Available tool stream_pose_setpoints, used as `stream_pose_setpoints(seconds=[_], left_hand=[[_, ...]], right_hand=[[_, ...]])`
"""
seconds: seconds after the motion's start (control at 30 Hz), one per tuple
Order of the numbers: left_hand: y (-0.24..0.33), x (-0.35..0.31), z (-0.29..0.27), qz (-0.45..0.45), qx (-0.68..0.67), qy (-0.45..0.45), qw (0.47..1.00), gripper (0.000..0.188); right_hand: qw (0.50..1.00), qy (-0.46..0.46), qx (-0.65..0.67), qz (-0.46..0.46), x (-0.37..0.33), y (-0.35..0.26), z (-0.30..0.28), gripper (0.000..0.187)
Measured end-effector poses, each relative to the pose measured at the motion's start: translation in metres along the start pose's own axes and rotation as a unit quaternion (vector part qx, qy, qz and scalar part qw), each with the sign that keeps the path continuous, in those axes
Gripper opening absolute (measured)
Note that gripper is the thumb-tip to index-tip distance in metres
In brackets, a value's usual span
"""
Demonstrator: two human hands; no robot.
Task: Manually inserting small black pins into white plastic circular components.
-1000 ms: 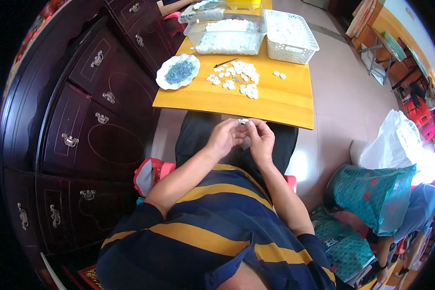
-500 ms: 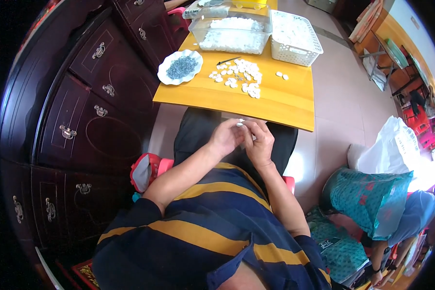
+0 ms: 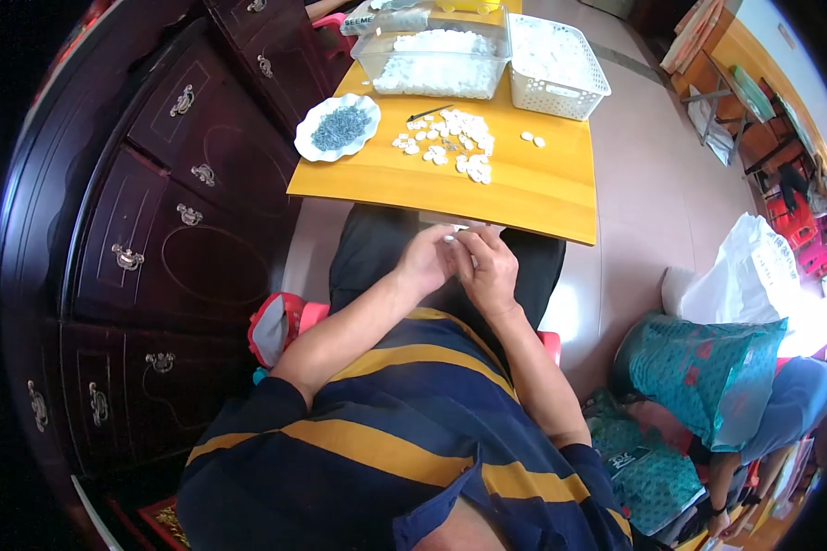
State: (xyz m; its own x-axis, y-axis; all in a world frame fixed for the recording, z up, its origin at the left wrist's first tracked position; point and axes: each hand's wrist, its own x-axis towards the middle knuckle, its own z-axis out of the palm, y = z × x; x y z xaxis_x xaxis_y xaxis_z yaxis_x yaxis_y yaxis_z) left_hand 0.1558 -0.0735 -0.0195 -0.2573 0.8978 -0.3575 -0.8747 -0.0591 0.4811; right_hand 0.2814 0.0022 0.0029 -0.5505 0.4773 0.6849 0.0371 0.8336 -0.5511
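Observation:
My left hand (image 3: 424, 261) and my right hand (image 3: 491, 273) meet over my lap, just short of the table's near edge. Their fingertips pinch a small white plastic piece (image 3: 449, 239), mostly covered by the fingers. On the wooden table (image 3: 542, 197) beyond them lies a loose spread of small round white pieces (image 3: 469, 133). A thin dark tool (image 3: 429, 114) rests at the far side of that spread. To its left stands a white scalloped dish (image 3: 307, 138) holding a heap of small grey-blue bits (image 3: 342, 127), too small to name.
A clear plastic bin (image 3: 363, 66) and a white perforated basket (image 3: 560, 101), both full of white pieces, stand at the table's far side. Dark wooden drawers (image 3: 147, 230) line the left. Teal bags (image 3: 708, 372) and a white sack (image 3: 749, 280) sit right, near another person (image 3: 790, 409).
The white piece shows less between my fingertips, which have drawn closer together. The view has shifted slightly; the things on the table look unmoved.

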Motion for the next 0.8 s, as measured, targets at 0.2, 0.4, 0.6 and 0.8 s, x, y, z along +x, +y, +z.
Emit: stream_pose_setpoints(seconds=[0.2, 0.4, 0.6, 0.8], left_hand=[[0.009, 0.005, -0.011, -0.013, 0.020, 0.034, 0.999, 0.019], [0.016, 0.014, -0.012, 0.001, 0.034, 0.053, 0.998, 0.021], [-0.003, 0.015, 0.014, -0.028, -0.007, 0.025, 0.999, 0.020], [0.005, 0.016, 0.024, -0.035, -0.002, 0.017, 0.999, 0.019]], right_hand=[[0.924, 0.021, 0.235, 0.300, -0.010, 0.022, 0.011, 0.013], [0.757, 0.039, 0.474, 0.448, 0.003, 0.010, -0.002, 0.017], [0.907, 0.046, 0.285, 0.306, 0.001, 0.009, -0.006, 0.012], [0.963, 0.039, 0.160, 0.215, 0.005, 0.011, -0.010, 0.006]])
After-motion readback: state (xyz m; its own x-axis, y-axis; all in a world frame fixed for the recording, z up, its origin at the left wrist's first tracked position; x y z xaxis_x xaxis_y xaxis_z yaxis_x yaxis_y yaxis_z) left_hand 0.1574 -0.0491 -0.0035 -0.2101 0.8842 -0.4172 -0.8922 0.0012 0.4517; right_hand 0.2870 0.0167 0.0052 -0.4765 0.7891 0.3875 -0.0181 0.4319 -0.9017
